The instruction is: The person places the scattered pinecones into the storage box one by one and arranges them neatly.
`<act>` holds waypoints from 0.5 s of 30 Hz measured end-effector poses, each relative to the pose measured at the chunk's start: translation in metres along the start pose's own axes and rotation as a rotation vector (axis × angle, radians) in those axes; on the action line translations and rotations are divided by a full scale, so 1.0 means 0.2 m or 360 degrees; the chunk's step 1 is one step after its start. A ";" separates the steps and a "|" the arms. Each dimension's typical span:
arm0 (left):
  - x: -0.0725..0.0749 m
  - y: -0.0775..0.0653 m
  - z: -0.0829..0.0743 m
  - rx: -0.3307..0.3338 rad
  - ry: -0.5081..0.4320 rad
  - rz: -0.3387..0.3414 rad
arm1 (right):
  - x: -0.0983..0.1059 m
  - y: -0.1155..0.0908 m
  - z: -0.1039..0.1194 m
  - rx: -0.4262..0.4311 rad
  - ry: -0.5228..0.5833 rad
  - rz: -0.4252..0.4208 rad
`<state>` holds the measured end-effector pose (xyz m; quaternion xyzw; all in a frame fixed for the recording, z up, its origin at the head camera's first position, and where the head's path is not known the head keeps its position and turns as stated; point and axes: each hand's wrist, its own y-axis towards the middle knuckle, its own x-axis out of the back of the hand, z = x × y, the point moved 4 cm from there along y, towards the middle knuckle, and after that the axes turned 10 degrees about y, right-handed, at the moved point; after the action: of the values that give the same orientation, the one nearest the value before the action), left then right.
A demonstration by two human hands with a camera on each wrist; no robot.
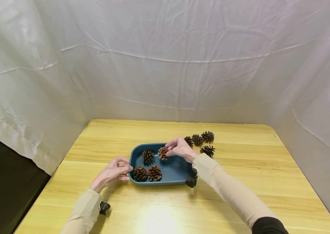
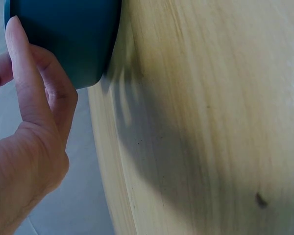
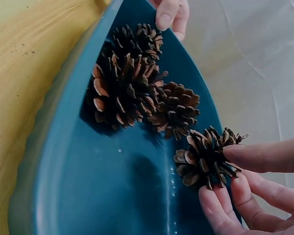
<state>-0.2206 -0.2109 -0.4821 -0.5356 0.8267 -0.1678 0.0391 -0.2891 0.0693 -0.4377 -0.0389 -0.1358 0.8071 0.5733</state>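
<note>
My right hand (image 1: 180, 149) pinches a pine cone (image 1: 162, 153) between thumb and fingertips, over the back part of a blue tray (image 1: 172, 180). In the right wrist view this pine cone (image 3: 206, 156) hangs above the tray floor, which carries a shadow. At the tray's left end my left hand (image 1: 114, 171) grips the rim, thumb over the edge and fingers outside; in the left wrist view the fingers of this hand (image 2: 36, 103) lie against the tray wall (image 2: 73, 44). Inside the tray's left half sit three more pine cones (image 1: 147, 157), two in front and one behind.
Several darker pine cones (image 1: 207, 136) lie on the wooden table (image 1: 241, 162) behind and right of the tray, one partly hidden by my right hand. White cloth (image 1: 176, 81) hangs behind the table and at its sides. A dark surface (image 1: 4, 182) stands at the left.
</note>
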 end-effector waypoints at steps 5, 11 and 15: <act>0.00 0.00 0.00 -0.0005 -0.0012 0.0009 | -0.03 0.02 -0.02 -0.0012 -0.0039 -0.0015; -0.01 -0.01 -0.01 -0.0008 -0.0022 0.0011 | -0.05 0.04 -0.04 -0.0018 -0.0097 -0.0032; -0.01 -0.01 -0.01 -0.0003 -0.0014 0.0005 | -0.05 0.04 -0.05 -0.0023 -0.0113 -0.0032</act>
<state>-0.2187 -0.2095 -0.4790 -0.5351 0.8275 -0.1646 0.0425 -0.2912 0.0580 -0.4497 -0.0129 -0.1622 0.8012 0.5759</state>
